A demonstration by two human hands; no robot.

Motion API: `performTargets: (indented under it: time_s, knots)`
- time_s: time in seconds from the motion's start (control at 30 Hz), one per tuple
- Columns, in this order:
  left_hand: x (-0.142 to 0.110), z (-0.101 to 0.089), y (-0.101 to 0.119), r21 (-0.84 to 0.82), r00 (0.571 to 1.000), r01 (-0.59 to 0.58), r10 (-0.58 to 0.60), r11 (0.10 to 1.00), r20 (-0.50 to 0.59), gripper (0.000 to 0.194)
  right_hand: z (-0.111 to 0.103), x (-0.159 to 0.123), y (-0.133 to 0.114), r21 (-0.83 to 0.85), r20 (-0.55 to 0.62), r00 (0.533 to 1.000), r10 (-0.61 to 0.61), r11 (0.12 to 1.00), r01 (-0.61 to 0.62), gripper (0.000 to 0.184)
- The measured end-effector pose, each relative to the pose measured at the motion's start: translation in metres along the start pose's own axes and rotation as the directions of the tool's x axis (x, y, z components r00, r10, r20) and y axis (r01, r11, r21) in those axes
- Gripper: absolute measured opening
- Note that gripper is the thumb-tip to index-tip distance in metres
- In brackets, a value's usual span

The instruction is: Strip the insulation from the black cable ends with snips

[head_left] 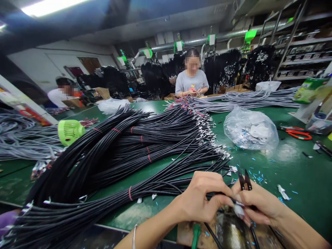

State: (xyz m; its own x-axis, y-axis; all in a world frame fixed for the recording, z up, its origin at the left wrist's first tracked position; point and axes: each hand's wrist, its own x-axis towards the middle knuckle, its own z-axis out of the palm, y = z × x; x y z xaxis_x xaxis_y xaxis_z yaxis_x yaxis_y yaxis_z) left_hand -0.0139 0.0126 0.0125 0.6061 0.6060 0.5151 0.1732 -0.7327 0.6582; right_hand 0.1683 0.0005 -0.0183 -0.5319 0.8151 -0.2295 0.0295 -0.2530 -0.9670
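Observation:
My left hand (204, 197) is closed on a black cable, pinching it near its end between thumb and fingers. Against it, my right hand (259, 199) is closed around black thread snips (244, 180), whose blades point up above the knuckles. The right fingertips are also at a white scrap (238, 210) by the cable's end; blur hides whether they grip it. A large heap of black cables (166, 126), tied in bundles with red bands, lies to the left of my hands, its white ends fanned toward the right. Below my hands sits a dark glossy block (232, 230) on a wooden board (185, 231).
A clear plastic bag (251, 128) of scraps and orange-handled scissors (298, 132) lie on the green table (293, 166). Blue clippings (259, 178) are scattered around. Grey cables (254, 100) lie at the back, near a seated co-worker (192, 77). A green fan (70, 132) stands left.

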Motion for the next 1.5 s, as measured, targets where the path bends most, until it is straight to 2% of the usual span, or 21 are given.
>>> performTargets:
  time_s: [0.1, 0.2, 0.23, 0.27, 0.33, 0.37, 0.4, 0.43, 0.53, 0.57, 0.77, 0.93, 1.0, 1.03, 1.1, 1.17, 1.2, 1.27, 1.33, 1.4, 1.5]
  knots:
    - [0.000, 0.008, -0.002, 0.214, 0.967, 0.000, 0.055, 0.977, -0.248, 0.018, 0.010, -0.004, 0.005, 0.013, -0.083, 0.993, -0.083, 0.996, 0.084, 0.044]
    - [0.002, 0.016, -0.006, 0.472, 0.941, 0.024, 0.140, 0.881, -0.309, 0.020, 0.013, -0.013, 0.002, -0.147, -0.174, 0.952, -0.250, 0.963, 0.226, 0.037]
    - [0.003, 0.018, -0.007, 0.473, 0.942, 0.051, 0.114, 0.880, -0.315, 0.020, 0.011, -0.015, -0.001, -0.296, -0.226, 0.901, -0.370, 0.907, 0.299, 0.033]
    - [0.004, 0.021, -0.006, 0.412, 0.943, 0.103, 0.044, 0.905, -0.331, 0.020, 0.007, -0.017, -0.005, -0.452, -0.281, 0.821, -0.497, 0.823, 0.344, 0.029]
    - [0.007, 0.024, -0.004, 0.146, 0.920, 0.265, -0.204, 0.953, -0.335, 0.019, -0.004, -0.017, -0.012, -0.668, -0.456, 0.585, -0.671, 0.692, 0.272, 0.018]
    - [0.007, 0.025, -0.003, -0.014, 0.893, 0.347, -0.335, 0.938, -0.302, 0.021, -0.010, -0.017, -0.015, -0.716, -0.519, 0.480, -0.707, 0.667, 0.208, 0.015]
    - [0.008, 0.026, -0.002, -0.154, 0.866, 0.407, -0.434, 0.900, -0.248, 0.025, -0.014, -0.016, -0.018, -0.738, -0.544, 0.434, -0.718, 0.656, 0.160, 0.019]
    - [0.008, 0.027, -0.002, -0.272, 0.847, 0.444, -0.499, 0.854, -0.184, 0.030, -0.017, -0.014, -0.020, -0.751, -0.529, 0.449, -0.720, 0.643, 0.146, 0.022]
    - [0.009, 0.027, -0.003, -0.502, 0.820, 0.485, -0.572, 0.716, -0.022, 0.043, -0.017, -0.012, -0.022, -0.759, -0.375, 0.614, -0.694, 0.610, 0.226, 0.019]
    - [0.009, 0.027, -0.003, -0.541, 0.810, 0.498, -0.587, 0.677, 0.011, 0.045, -0.016, -0.012, -0.023, -0.754, -0.332, 0.647, -0.687, 0.605, 0.256, 0.021]
    - [0.010, 0.026, -0.004, -0.600, 0.773, 0.549, -0.627, 0.582, 0.099, 0.046, -0.010, -0.014, -0.022, -0.756, -0.273, 0.721, -0.638, 0.605, 0.250, 0.029]
    - [0.011, 0.033, -0.008, -0.662, 0.733, 0.536, -0.678, 0.524, 0.057, 0.044, -0.006, -0.013, -0.021, -0.762, -0.252, 0.708, -0.660, 0.586, 0.275, 0.019]
    - [0.012, 0.033, -0.009, -0.673, 0.754, 0.489, -0.657, 0.555, 0.006, 0.041, -0.004, -0.012, -0.021, -0.733, -0.273, 0.726, -0.631, 0.625, 0.268, 0.019]
    - [0.013, 0.032, -0.008, -0.650, 0.776, 0.452, -0.629, 0.611, -0.052, 0.039, -0.004, -0.011, -0.021, -0.703, -0.286, 0.747, -0.600, 0.661, 0.261, 0.021]
    - [0.012, 0.028, -0.006, -0.510, 0.831, 0.349, -0.511, 0.786, -0.219, 0.031, -0.004, -0.008, -0.021, -0.628, -0.291, 0.802, -0.522, 0.736, 0.251, 0.024]
    - [0.011, 0.024, -0.003, -0.268, 0.869, 0.219, -0.312, 0.938, -0.384, 0.020, -0.005, -0.007, -0.021, -0.568, -0.280, 0.833, -0.477, 0.782, 0.257, 0.025]
    - [0.009, 0.022, -0.002, -0.145, 0.874, 0.157, -0.206, 0.977, -0.439, 0.017, -0.005, -0.007, -0.022, -0.559, -0.291, 0.831, -0.475, 0.789, 0.255, 0.026]
    - [0.006, 0.020, 0.000, 0.058, 0.867, 0.057, -0.021, 0.997, -0.499, 0.015, -0.004, -0.007, -0.021, -0.597, -0.331, 0.790, -0.517, 0.763, 0.249, 0.031]
    - [0.004, 0.021, -0.001, 0.197, 0.854, -0.001, 0.103, 0.980, -0.510, 0.017, -0.002, -0.009, -0.018, -0.702, -0.314, 0.716, -0.624, 0.660, 0.268, 0.033]
    - [0.002, 0.024, -0.001, 0.288, 0.843, -0.013, 0.166, 0.958, -0.512, 0.018, 0.003, -0.011, -0.013, -0.817, -0.213, 0.602, -0.769, 0.479, 0.322, 0.025]
    - [0.001, 0.028, 0.000, 0.326, 0.834, 0.034, 0.153, 0.945, -0.531, 0.013, 0.008, -0.010, -0.005, -0.912, -0.034, 0.408, -0.912, 0.195, 0.360, 0.010]
